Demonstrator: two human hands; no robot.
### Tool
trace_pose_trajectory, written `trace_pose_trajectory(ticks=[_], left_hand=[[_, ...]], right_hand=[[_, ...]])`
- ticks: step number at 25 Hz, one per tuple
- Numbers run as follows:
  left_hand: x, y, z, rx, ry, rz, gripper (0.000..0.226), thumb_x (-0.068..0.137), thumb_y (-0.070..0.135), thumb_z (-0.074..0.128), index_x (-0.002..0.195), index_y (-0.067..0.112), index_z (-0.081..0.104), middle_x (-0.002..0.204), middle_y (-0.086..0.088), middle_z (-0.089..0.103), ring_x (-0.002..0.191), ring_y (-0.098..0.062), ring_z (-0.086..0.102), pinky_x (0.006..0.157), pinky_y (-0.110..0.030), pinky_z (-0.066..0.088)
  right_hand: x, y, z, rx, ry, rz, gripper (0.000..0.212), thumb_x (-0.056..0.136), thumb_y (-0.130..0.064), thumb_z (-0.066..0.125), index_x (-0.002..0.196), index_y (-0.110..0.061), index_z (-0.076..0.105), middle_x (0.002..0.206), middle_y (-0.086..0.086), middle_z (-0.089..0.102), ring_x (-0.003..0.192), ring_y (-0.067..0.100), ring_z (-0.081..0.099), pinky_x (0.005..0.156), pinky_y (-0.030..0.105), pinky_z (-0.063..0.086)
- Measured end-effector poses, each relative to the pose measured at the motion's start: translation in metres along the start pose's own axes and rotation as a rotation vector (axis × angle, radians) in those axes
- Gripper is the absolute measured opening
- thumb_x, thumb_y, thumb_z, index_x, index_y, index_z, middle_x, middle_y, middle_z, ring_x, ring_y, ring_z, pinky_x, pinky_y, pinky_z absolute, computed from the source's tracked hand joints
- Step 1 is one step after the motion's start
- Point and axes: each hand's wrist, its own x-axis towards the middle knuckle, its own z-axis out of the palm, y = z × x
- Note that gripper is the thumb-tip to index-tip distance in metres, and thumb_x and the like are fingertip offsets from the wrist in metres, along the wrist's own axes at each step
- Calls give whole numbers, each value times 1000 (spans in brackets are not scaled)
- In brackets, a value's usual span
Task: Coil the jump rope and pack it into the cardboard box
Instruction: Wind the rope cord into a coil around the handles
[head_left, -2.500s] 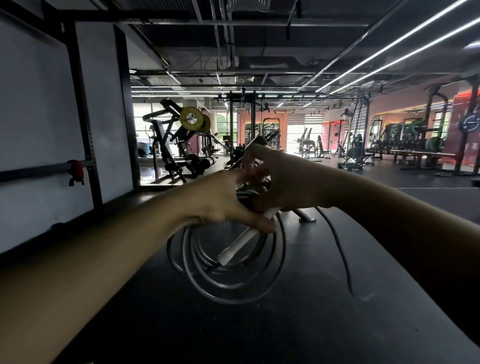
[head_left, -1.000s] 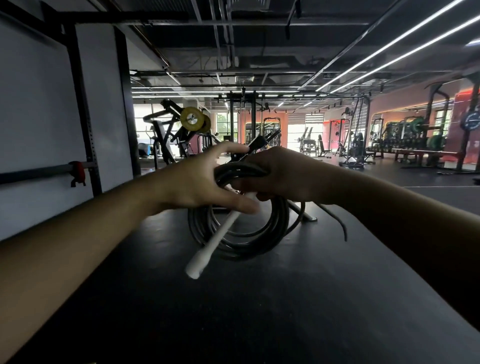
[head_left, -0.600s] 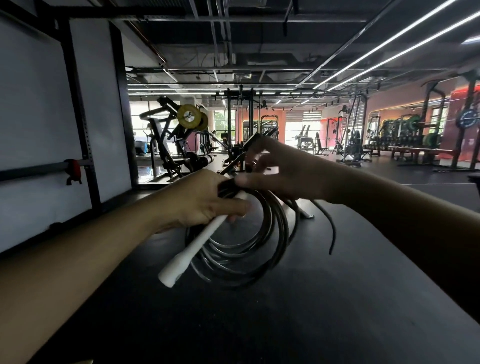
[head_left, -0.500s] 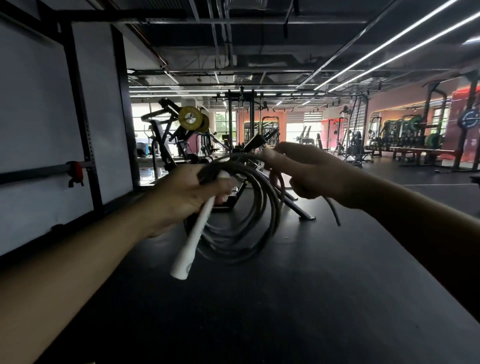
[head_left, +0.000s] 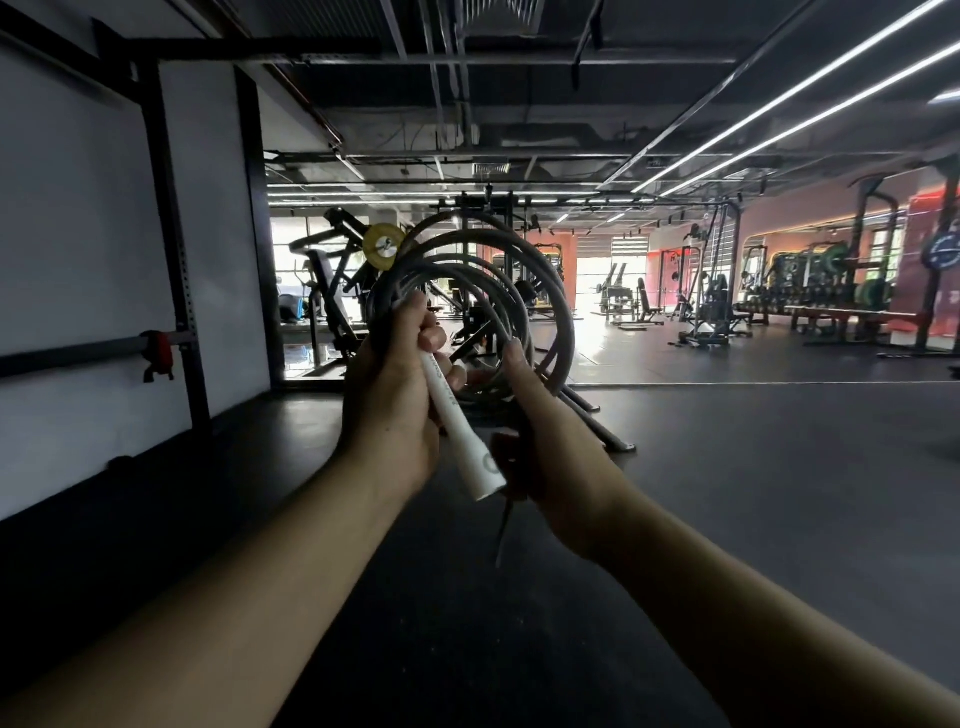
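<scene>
Both bare forearms reach forward over the dark rubber floor (head_left: 779, 493), and the two hands meet at chest height in front of the camera. The left hand (head_left: 395, 410) is curled closed around the white handle (head_left: 457, 415) of the jump rope (head_left: 519, 291), its fingers also clamping the bottom of the rope's dark coils; the handle slants down and toward the right hand, its butt end sticking out below the fist. The right hand (head_left: 550, 447), just beside the left, is closed on the lower side of the coils with one fingertip raised against a loop, and a short loose tail of rope (head_left: 504, 530) hangs below it. The coiled loops stand upright above both hands, several rings fanned slightly apart. Beyond the left hand a black rack upright carries a bar with a red collar (head_left: 158, 353) against a white wall. Behind the coils stand a plate-loaded machine with a yellow weight plate (head_left: 383, 245) and, farther past the right hand, rows of gym machines.
</scene>
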Motion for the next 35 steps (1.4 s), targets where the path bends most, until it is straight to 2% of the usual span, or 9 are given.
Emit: trace_pose_trajectory(ticks=[5, 10, 13, 15, 19, 24, 28, 32, 35], left_hand=[[-2, -18, -3, 165, 433, 140, 30, 92, 42, 65, 70, 23, 66, 53, 13, 65, 54, -2, 62, 63, -29, 52], [-6, -33, -11, 178, 475, 117, 37, 86, 49, 64, 55, 29, 70, 56, 15, 68, 69, -16, 67, 78, -46, 60], [-7, -37, -29, 228, 304, 10, 36, 89, 48, 67, 58, 31, 74, 62, 11, 72, 81, -17, 69, 80, -38, 53], [-6, -34, -48, 317, 103, -63, 23, 82, 47, 74, 81, 24, 78, 83, 3, 78, 98, -26, 72, 83, -38, 55], [6, 10, -64, 579, -283, 23, 75, 65, 36, 90, 133, 27, 59, 120, 4, 74, 114, -22, 68, 99, -41, 51], [5, 58, -11, 1403, -773, 172, 112, 53, 57, 90, 148, 49, 31, 142, 17, 53, 128, -9, 51, 104, -33, 42], [3, 29, 9, 1633, -768, 262, 131, 38, 74, 86, 150, 52, 22, 147, 10, 57, 127, -18, 59, 103, -40, 49], [5, 6, -7, 1332, -774, 92, 96, 52, 43, 97, 137, 36, 53, 131, 17, 66, 120, -5, 61, 107, -36, 47], [-1, -6, -14, 1178, -735, 77, 87, 57, 27, 98, 133, 32, 57, 122, 19, 68, 113, 11, 59, 93, -12, 45]], right_hand=[[-4, -4, 16, 153, -73, 126, 57, 101, -61, 39, 113, -11, 64, 54, -3, 64, 44, 18, 46, 42, 23, 31], [2, 3, 20, -38, 65, 53, 45, 100, -54, 52, 93, -12, 68, 68, 8, 68, 30, 15, 43, 34, 18, 31], [9, -2, 5, -222, 121, 30, 41, 99, -47, 57, 87, -10, 70, 58, 7, 60, 31, 14, 40, 34, 18, 30], [13, -14, -12, -377, 111, 35, 40, 99, -40, 59, 91, -3, 70, 59, 9, 58, 34, 14, 40, 35, 20, 29], [16, -52, -42, -931, -77, -74, 32, 100, -28, 61, 81, -6, 72, 50, -5, 61, 32, -1, 47, 36, 11, 34], [29, -72, -41, -1326, -283, -150, 22, 97, -25, 64, 80, -12, 70, 65, 2, 70, 39, -5, 55, 45, 6, 41], [30, -76, -35, -1340, -337, -122, 19, 93, -25, 69, 74, -20, 69, 62, -2, 69, 42, -2, 57, 46, 9, 43], [26, -68, -38, -1366, -322, -85, 20, 88, -26, 73, 93, -7, 76, 63, 2, 72, 40, -1, 57, 45, 11, 46], [26, -67, -39, -1310, -335, -55, 17, 88, -21, 74, 97, -7, 75, 60, -1, 67, 35, -2, 54, 39, 10, 41]])
